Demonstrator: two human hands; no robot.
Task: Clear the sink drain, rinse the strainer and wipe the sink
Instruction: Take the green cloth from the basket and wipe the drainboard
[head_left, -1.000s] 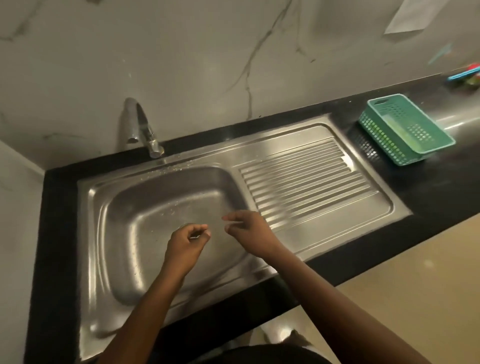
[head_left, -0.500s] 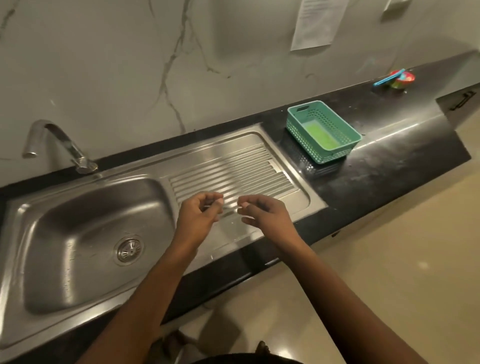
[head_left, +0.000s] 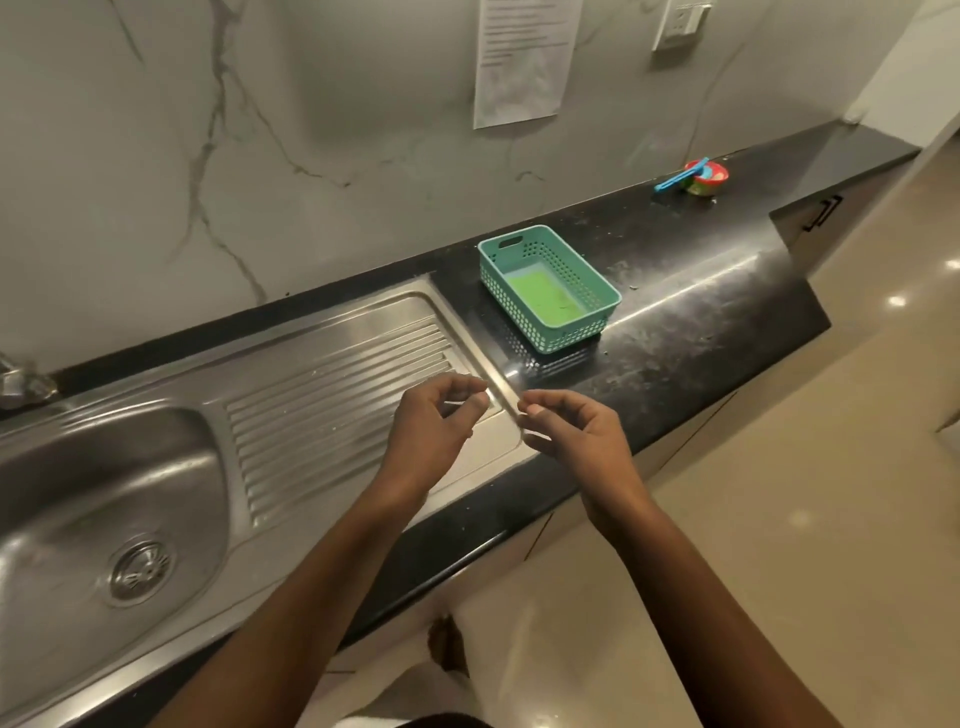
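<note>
both hands are hovering near the middle of the frame, over the right end of the draining board. the left hand (head_left: 431, 426) is curling its fingers inward with thumb and forefinger pinched together, and the right hand (head_left: 576, 431) is doing the same just beside it, the two sets of fingertips facing each other with a narrow gap between them. whether anything thin is being held in either pinch is too small to tell. both forearms are reaching up from the bottom edge of the frame.

under the hands the ribbed draining board (head_left: 332, 410) is running leftward into the steel sink (head_left: 62, 483), whose basin is filling the lower left of the frame. the strainer (head_left: 139, 569) is sitting in the drain at the basin's bottom, well apart from both hands. a bit of the tap base (head_left: 21, 382) is showing at the left edge.

above and right of the hands a teal perforated basket (head_left: 597, 291) is standing on the black counter (head_left: 701, 322), with something bright green lying flat inside it. further toward the upper right a small red bowl (head_left: 709, 176) with a blue utensil (head_left: 675, 179) across it is resting near the wall. a printed paper sheet (head_left: 524, 62) is hanging on the marble wall at the top.
</note>
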